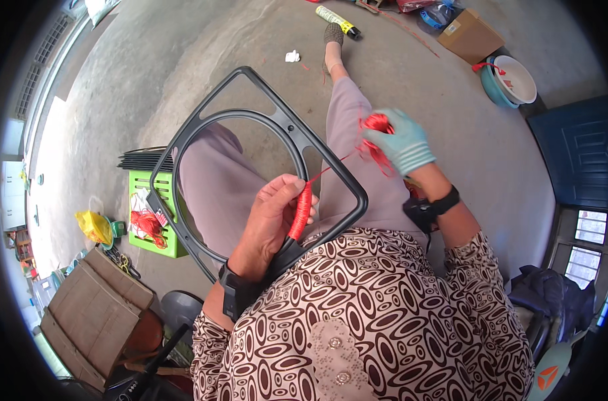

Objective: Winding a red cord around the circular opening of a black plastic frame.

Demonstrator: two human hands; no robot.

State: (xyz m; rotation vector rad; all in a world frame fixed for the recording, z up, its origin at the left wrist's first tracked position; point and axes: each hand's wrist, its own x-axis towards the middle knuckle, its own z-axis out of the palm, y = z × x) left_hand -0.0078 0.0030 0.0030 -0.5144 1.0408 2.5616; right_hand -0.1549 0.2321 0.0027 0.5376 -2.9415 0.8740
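A black plastic frame [289, 127], square outside with a round ring inside, rests across my lap, tilted. Red cord is wound tightly round part of the ring, making a thick red section [302, 212]. My bare left hand [269, 217] closes round this section, thumb near its upper end. From there a single taut red strand [329, 166] runs over the frame's side toward my right hand [407, 144]. That hand wears a light teal glove and is closed on a loose bundle of red cord [379, 123], some strands hanging down. Its fingertips are partly hidden by the bundle.
Left of my legs stands a green slatted plastic stool [158, 246] with more red cord [147, 224] and black frames [142, 158] by it. Folded cardboard [93, 307] lies lower left. Basins [514, 77], a carton [471, 37] and a yellow-black can [337, 21] sit farther off.
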